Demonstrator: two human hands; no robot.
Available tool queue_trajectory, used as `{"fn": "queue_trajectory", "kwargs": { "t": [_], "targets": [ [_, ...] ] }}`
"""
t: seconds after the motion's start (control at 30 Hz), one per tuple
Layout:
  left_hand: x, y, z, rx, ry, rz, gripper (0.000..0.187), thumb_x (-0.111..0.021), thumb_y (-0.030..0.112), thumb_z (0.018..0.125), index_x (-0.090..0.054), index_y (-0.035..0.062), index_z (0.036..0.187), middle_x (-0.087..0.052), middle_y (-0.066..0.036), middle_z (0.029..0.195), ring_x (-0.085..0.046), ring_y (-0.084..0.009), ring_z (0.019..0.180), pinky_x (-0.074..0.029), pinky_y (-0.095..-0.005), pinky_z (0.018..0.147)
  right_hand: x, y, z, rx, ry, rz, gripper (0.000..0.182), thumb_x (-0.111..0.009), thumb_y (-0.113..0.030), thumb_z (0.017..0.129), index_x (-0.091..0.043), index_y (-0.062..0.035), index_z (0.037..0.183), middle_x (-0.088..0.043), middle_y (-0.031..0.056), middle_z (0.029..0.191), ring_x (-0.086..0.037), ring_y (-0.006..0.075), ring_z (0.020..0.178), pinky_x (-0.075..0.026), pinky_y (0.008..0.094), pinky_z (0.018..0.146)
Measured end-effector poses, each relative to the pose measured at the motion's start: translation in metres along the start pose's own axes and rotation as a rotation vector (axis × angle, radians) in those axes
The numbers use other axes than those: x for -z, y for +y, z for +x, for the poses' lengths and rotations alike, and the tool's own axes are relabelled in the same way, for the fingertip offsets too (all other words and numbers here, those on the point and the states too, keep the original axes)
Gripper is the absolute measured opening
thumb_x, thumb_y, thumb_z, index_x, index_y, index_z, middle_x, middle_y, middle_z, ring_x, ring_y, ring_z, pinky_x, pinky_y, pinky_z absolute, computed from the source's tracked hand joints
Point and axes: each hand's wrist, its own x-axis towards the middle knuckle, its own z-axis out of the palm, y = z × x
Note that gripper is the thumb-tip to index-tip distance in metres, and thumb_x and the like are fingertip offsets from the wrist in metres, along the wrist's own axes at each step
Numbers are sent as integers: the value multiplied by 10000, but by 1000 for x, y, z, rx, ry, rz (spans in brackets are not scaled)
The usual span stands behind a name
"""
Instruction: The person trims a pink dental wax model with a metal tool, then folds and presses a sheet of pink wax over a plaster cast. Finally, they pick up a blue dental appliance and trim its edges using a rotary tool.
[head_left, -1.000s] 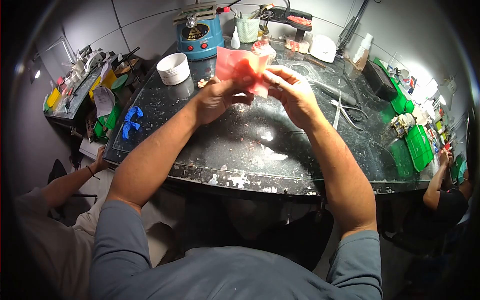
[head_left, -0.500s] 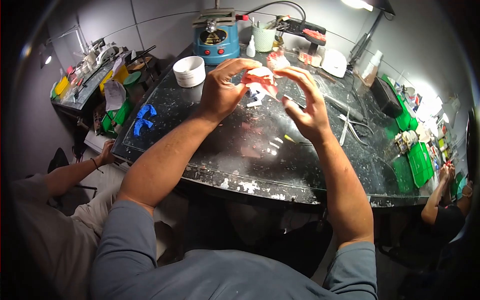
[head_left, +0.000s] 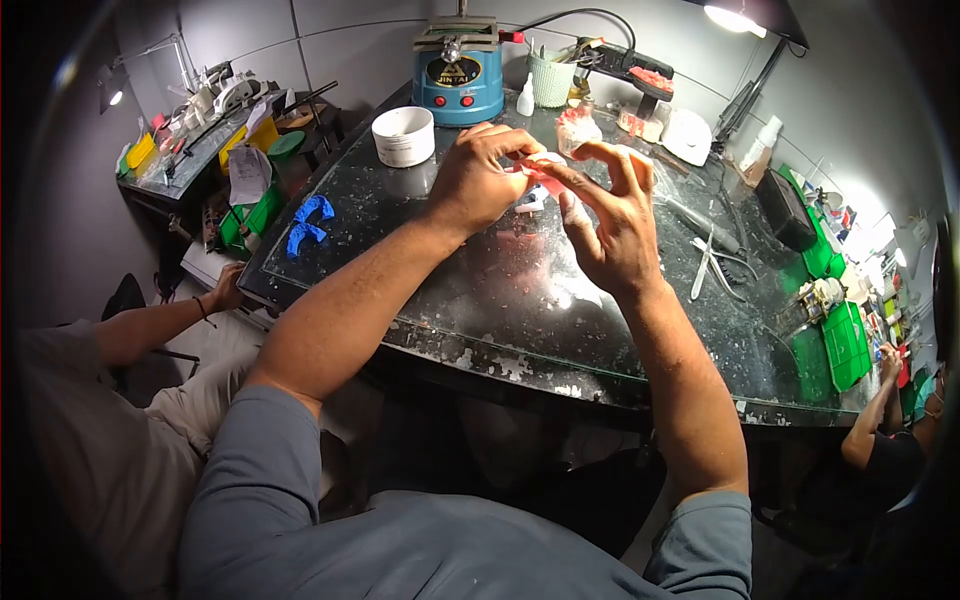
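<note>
A pink wax piece, its shape mostly covered by fingers, is held above the black bench. My left hand grips it from the left with bent fingers and thumb. From the right, my right hand has its index finger laid across the top of the wax and its thumb at the lower right edge. The other right fingers are raised and bent. Just below the wax, a small white and blue item is partly hidden.
On the bench stand a white tub, a blue JINTAI machine and a tool cup. Blue arch-shaped pieces lie left, pliers right. A neighbour's hand rests at the left edge.
My right hand has come in from the right, its index finger now on the wax. The wax has been turned and shows less of its surface. My view has shifted slightly.
</note>
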Motion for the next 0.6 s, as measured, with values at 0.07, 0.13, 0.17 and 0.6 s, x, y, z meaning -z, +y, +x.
{"fn": "queue_trajectory", "kwargs": {
  "t": [0.07, 0.13, 0.17, 0.6],
  "targets": [
    [-1, 1, -2, -24, -3, 26, 208, -774, 30, 709, -706, 46, 906, -710, -64, 887, -650, -200, 868, -507, -325, 795, -1, 0, -3, 7, 4, -1, 340, -618, -270, 828, -703, -199, 1149, -544, 107, 1170, -454, 318, 1139, -345, 439, 1035],
    [-1, 3, -2, -19, 4, 29, 201, -771, 33, 712, -707, 49, 901, -708, -64, 885, -643, -209, 870, -501, -333, 800, -3, 1, -4, -1, -10, 18, 330, -625, -266, 820, -711, -194, 1131, -546, 107, 1168, -453, 320, 1144, -349, 436, 1035],
    [-1, 4, -2, -20, 4, 28, 201, -771, 33, 712, -707, 49, 901, -708, -64, 885, -643, -209, 870, -501, -333, 800, -2, 1, -3, -1, -9, 16, 330, -625, -266, 820, -711, -194, 1131, -546, 107, 1168, -453, 320, 1144, -349, 436, 1035],
    [-1, 4, -2, 63, -27, -74, 209, -777, 39, 734, -703, 39, 930, -714, -62, 914, -666, -177, 897, -517, -300, 818, 3, 5, -2, -62, 26, 75, 269, -591, -225, 875, -732, -222, 1104, -578, 92, 1127, -481, 297, 1116, -357, 413, 1018]
  ]
}}
